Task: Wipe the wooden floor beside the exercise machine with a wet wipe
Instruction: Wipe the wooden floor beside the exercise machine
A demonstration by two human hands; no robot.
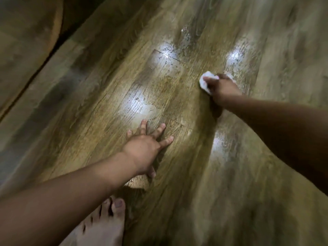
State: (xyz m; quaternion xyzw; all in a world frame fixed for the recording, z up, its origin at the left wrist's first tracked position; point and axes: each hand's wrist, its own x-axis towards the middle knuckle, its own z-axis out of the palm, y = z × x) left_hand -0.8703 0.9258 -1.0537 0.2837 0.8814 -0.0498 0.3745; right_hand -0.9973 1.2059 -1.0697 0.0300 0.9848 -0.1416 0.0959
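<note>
The wooden floor [168, 89] fills the view, with shiny wet patches that catch the light. My right hand [221, 87] presses a crumpled white wet wipe [204, 82] flat against the boards at the right of the view, fingers curled over it. My left hand [147, 148] rests lower and to the left, palm down on the floor with its fingers spread and nothing in it. The wipe is partly hidden under my right fingers.
A dark curved edge [53, 45] of some object runs across the upper left corner, with a darker strip of floor beside it. My bare foot [106, 222] stands on the boards at the bottom, just under my left forearm.
</note>
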